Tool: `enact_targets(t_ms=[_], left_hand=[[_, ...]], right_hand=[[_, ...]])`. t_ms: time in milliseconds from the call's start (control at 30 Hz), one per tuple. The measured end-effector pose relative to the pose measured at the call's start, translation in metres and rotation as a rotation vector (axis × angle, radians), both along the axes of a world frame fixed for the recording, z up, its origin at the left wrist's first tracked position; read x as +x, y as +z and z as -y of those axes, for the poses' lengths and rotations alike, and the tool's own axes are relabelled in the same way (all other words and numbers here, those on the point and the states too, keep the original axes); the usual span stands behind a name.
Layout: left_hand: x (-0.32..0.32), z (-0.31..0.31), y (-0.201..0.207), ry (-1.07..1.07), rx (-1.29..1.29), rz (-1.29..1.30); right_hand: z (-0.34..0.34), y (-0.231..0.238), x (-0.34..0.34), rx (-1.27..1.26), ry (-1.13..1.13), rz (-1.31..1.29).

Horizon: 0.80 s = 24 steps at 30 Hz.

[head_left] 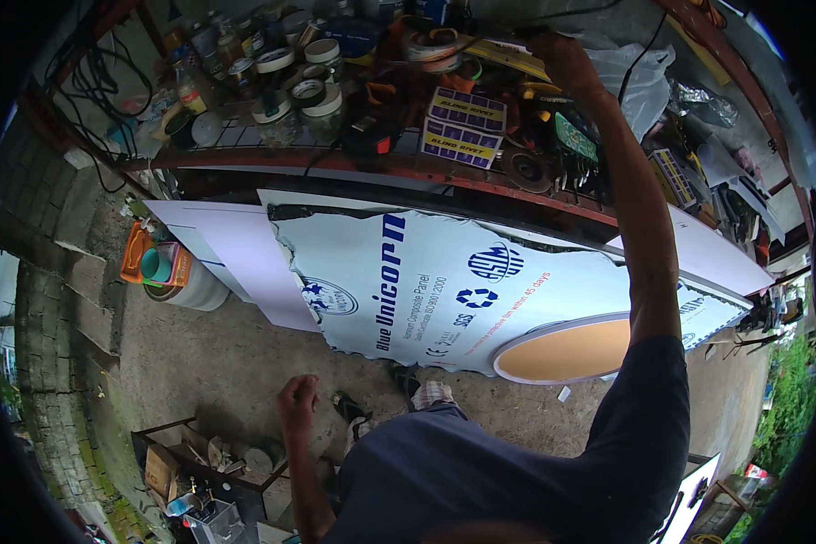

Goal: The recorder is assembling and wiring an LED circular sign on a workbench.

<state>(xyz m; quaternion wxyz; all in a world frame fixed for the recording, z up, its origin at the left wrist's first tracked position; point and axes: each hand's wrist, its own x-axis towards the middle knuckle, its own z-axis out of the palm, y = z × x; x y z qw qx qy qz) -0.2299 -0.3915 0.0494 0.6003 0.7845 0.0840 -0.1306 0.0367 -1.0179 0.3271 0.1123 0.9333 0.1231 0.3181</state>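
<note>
My right hand (562,62) reaches far up onto a cluttered workbench shelf (399,168), among tools, tape rolls (431,45) and small printed boxes (465,127); what it grips, if anything, I cannot tell. My left hand (296,403) hangs low beside my body, fingers curled into a loose fist with nothing visible in it. Below the bench a large white composite panel (408,281) with a torn protective film leans against the bench, an oval cut-out (567,349) showing at its lower right.
Jars, bottles and cans (272,86) crowd the bench's left part. A white bucket with orange and teal items (168,267) stands on the concrete floor at left. A crate of scrap parts (204,476) sits by my left leg. A plastic bag (639,77) lies at right.
</note>
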Motion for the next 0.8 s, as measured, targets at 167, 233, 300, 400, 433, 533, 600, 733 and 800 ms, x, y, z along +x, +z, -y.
enact_targets(t_ms=[167,233,300,400,433,533,600,733,800], left_hand=[[0.022,0.018,0.011,-0.015,-0.012,0.022],[0.025,0.029,0.013,-0.021,-0.024,0.019],[0.026,0.038,0.009,-0.035,-0.021,0.007],[0.025,0.047,0.004,-0.062,-0.025,-0.018],[0.024,0.049,0.003,-0.072,-0.027,-0.031],[0.025,0.054,-0.002,-0.072,-0.014,-0.027],[0.026,0.059,0.001,-0.065,-0.023,-0.042],[0.028,0.062,0.001,-0.072,-0.02,-0.036],[0.029,0.063,-0.001,-0.062,-0.021,-0.044]], right_hand=[[0.045,-0.015,-0.015,-0.048,-0.128,-0.011],[0.045,-0.014,-0.025,-0.092,-0.101,-0.066],[0.041,-0.017,-0.034,-0.162,-0.066,-0.074],[0.041,-0.02,-0.041,-0.054,-0.043,-0.071],[0.04,-0.02,-0.044,-0.054,-0.041,-0.072],[0.033,-0.019,-0.049,0.119,-0.014,-0.102],[0.031,-0.02,-0.05,0.207,0.085,-0.109],[0.002,-0.015,-0.041,0.2,0.182,-0.108],[-0.025,-0.009,-0.036,0.245,0.206,-0.116]])
